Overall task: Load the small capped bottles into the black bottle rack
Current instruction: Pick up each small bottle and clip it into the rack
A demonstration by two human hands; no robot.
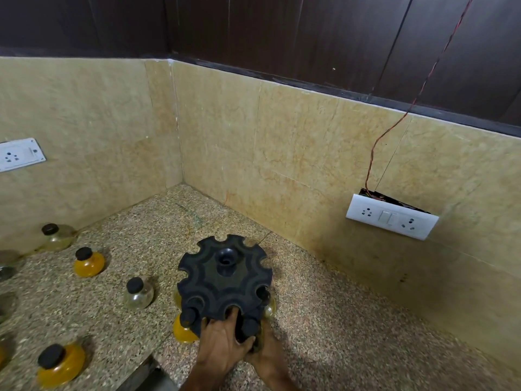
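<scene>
Left hand (222, 338) gripping black rack (225, 280) — upright, right hand (267, 354) beneath

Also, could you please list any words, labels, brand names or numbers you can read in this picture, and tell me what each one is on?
No readable text appears anywhere in this view.
Black bottle rack: moulded plastic, no lettering visible.
Capped bottles, such as the orange one and the clear one: no labels visible.
Right socket plate and left socket plate: only sockets and switches show, with no markings legible.
</scene>
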